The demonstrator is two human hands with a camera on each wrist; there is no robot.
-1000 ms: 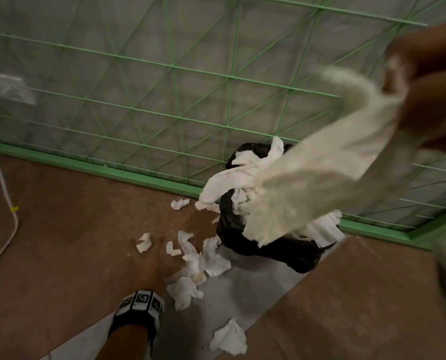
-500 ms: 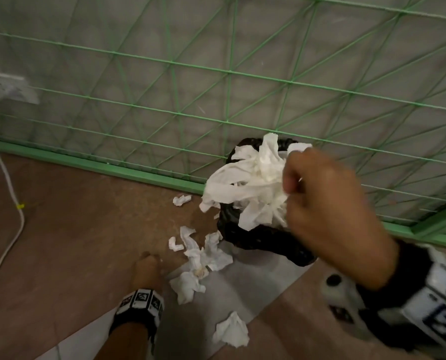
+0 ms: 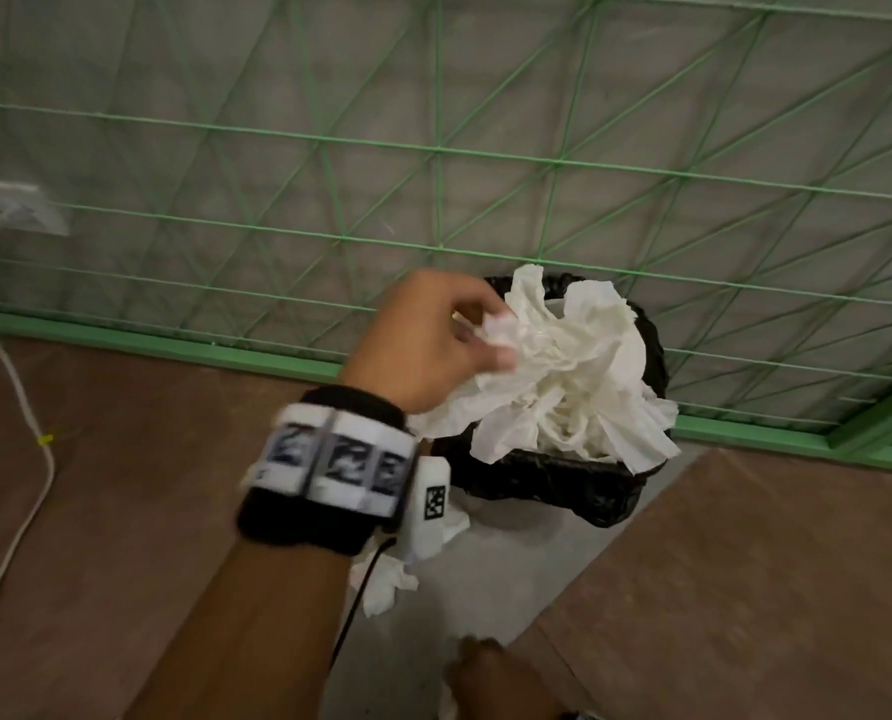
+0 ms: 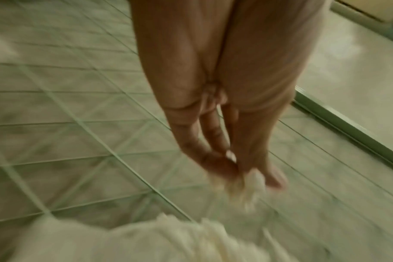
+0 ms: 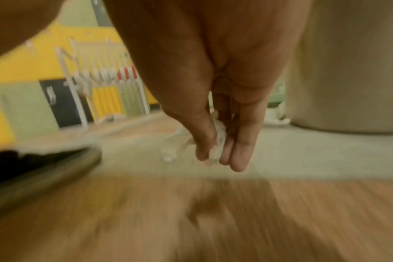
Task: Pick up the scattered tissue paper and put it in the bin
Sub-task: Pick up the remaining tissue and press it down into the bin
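A black-lined bin [image 3: 553, 480] stands against the green fence, heaped over its rim with white tissue paper [image 3: 573, 376]. My left hand [image 3: 490, 335] hovers at the bin's left edge and pinches a small crumpled tissue piece [image 4: 251, 184] just above the heap [image 4: 123, 244]. More tissue [image 3: 381, 584] lies on the grey floor strip, partly hidden behind my left wrist. Low at the bottom edge, my right hand [image 3: 480, 662] is down at the floor. In the right wrist view my right hand [image 5: 213, 152] pinches a crumpled scrap [image 5: 219, 140].
A green wire fence [image 3: 433, 241] with a green base rail [image 3: 225, 350] runs behind the bin. A white cable [image 3: 28, 433] trails from a wall socket [image 3: 12, 205] at the left. Brown floor sheets [image 3: 121, 485] flank a grey strip [image 3: 459, 589].
My right hand dropped the large tissue on the bin and went down to the floor. My left hand rose from the floor to the bin with a small piece.
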